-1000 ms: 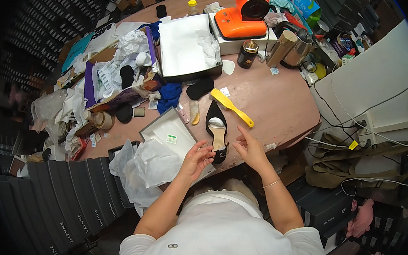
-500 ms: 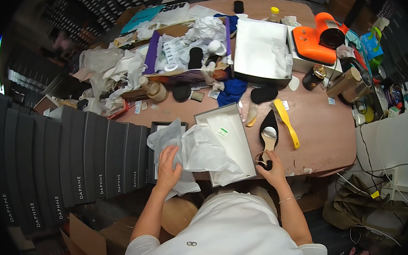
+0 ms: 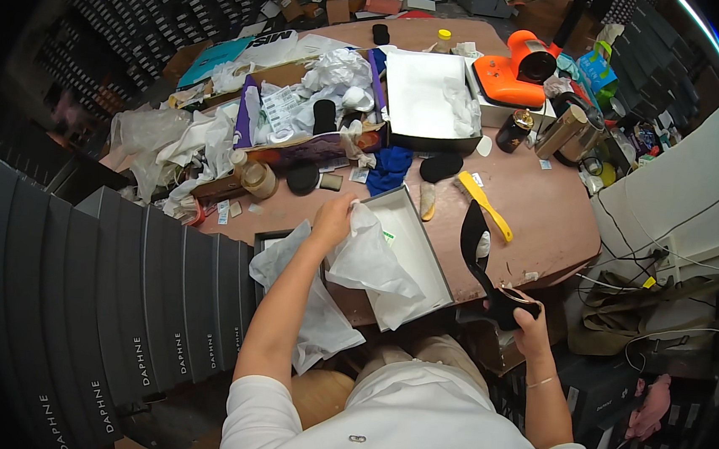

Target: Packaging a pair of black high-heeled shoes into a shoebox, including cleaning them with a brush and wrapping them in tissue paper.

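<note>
Containers on a counter [image 3: 559, 211] and the objects handled beside them. Left hand [image 3: 334, 220]: fingers closed on the upper edge of white tissue paper [image 3: 376, 264], which drapes across a shallow grey-edged box [image 3: 416, 236] with white interior and green-and-white label [image 3: 389, 237]. Right hand [image 3: 529, 326]: grips the heel end of a black shoe [image 3: 472, 227], tilted at the counter's near edge; white stuffing [image 3: 483, 245] fills its toe. Behind: purple-sided carton [image 3: 242, 122], containing crumpled paper [image 3: 338, 72] and a black pad [image 3: 324, 117]; white-lined box [image 3: 421, 82], containing thin crumpled wrapping [image 3: 462, 106].
</note>
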Tool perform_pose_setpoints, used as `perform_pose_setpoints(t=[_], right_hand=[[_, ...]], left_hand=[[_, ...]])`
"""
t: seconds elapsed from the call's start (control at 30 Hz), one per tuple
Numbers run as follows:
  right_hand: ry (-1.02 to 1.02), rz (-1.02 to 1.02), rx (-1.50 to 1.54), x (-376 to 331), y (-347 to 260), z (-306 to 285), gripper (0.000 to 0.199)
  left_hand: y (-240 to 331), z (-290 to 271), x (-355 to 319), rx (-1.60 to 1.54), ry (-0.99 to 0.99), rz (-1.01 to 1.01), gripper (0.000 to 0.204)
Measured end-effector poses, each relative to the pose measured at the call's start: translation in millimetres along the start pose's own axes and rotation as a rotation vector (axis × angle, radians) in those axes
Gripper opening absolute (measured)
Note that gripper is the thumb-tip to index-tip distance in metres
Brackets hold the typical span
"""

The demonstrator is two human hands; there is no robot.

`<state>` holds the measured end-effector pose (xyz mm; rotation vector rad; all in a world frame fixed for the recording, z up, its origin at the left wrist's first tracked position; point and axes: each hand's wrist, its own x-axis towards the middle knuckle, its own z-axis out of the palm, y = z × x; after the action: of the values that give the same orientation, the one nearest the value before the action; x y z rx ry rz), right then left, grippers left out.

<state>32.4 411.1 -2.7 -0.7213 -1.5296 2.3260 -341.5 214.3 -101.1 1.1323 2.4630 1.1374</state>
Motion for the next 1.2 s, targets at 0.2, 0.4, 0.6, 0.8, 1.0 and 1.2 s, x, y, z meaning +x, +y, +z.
perform_pose_setpoints(t=[0.2,0.4,0.6,0.8,1.0,1.2], right_hand=[[-0.324,-0.024,0.431,-64.2,-37.5,42.4,0.087],[-0.367,0.106,0.602,-45.7,-38.6,40.7,0.069],[-0.047,0.358,0.899,-22.1,-9.4,-6.1,0.057],[-0.099,0.502,1.047,-56.2,11.0,-36.2,0.059],[-0.188,0.479,1.117,-52.4,4.0,-36.2,0.059],[-0.01,0.198,0.951,-39.6,-0.5,27.8,0.044]], left_hand=[[113.6,-28.6,5.7,-0.154,0.387,0.067,0.023],[202.1,-20.3,-61.3,-0.613,0.406,0.011,0.021],[200.4,5.9,-114.7,-0.227,0.495,-0.053,0.024],[240.4,32.9,-128.3,0.214,0.322,0.035,0.02],[257.2,39.2,-131.9,-0.139,0.283,-0.005,0.018],[291.9,41.6,-148.7,-0.15,0.304,0.247,0.035]])
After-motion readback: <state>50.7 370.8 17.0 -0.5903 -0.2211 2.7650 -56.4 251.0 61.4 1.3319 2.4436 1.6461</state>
